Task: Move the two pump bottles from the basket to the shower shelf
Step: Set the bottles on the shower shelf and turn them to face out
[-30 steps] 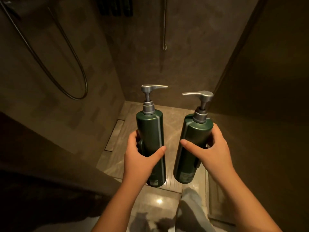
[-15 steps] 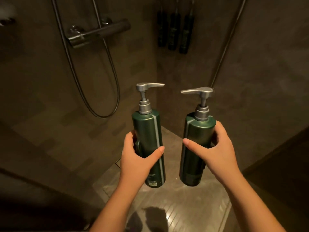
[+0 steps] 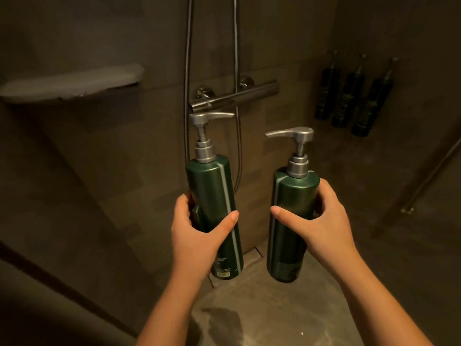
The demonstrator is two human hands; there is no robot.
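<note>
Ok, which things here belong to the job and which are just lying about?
Job: left bottle in left hand; right bottle in right hand; shelf.
Not the job: three wall bottles; shower mixer; hose.

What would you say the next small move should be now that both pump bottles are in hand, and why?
Probably carry the left hand with its green pump bottle up and to the left toward the shower shelf. Both bottles are held upright in mid-air, the right hand gripping the other bottle, and the shelf sits higher on the left wall, nearer the left hand.
</note>
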